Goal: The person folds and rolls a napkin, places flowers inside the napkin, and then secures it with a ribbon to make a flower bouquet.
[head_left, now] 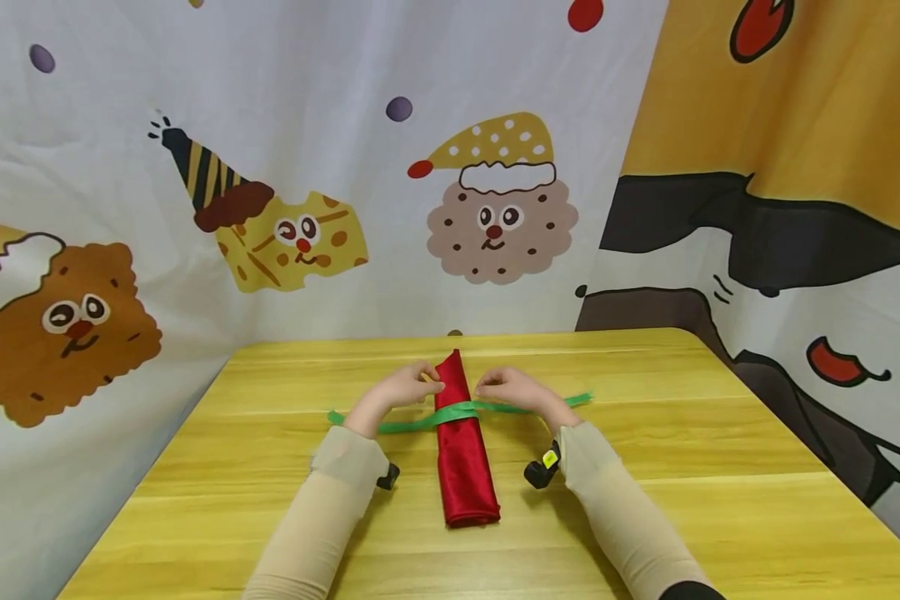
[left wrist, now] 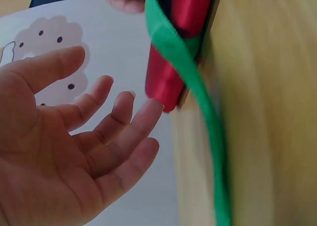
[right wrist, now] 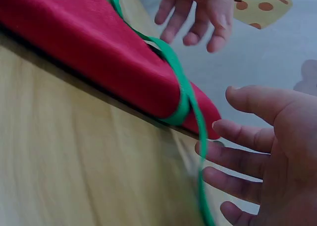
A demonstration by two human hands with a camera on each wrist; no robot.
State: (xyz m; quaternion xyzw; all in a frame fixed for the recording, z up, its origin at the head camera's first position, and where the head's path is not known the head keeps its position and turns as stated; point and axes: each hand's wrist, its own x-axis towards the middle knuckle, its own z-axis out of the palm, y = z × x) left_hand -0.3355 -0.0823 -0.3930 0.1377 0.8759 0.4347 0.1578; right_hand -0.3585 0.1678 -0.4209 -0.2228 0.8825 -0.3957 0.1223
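Note:
A rolled bundle of shiny red cloth (head_left: 465, 471) lies lengthwise on the table. Round its middle goes a green ribbon (head_left: 456, 412), crossed on top, with one loose end out to each side. My left hand (head_left: 400, 390) hovers just left of the bundle's far part, above the ribbon's left end. On the other side my right hand (head_left: 516, 388) hovers over the right end. Both wrist views show relaxed, spread fingers holding nothing; the left hand (left wrist: 84, 141) and the right hand (right wrist: 277, 156) are apart from the ribbon or only near it.
The wooden table (head_left: 270, 517) has its far edge against a hanging cloth (head_left: 307, 100) printed with cartoon biscuits and cheese. Black wrist cameras (head_left: 542, 473) sit under both wrists, close to the tabletop.

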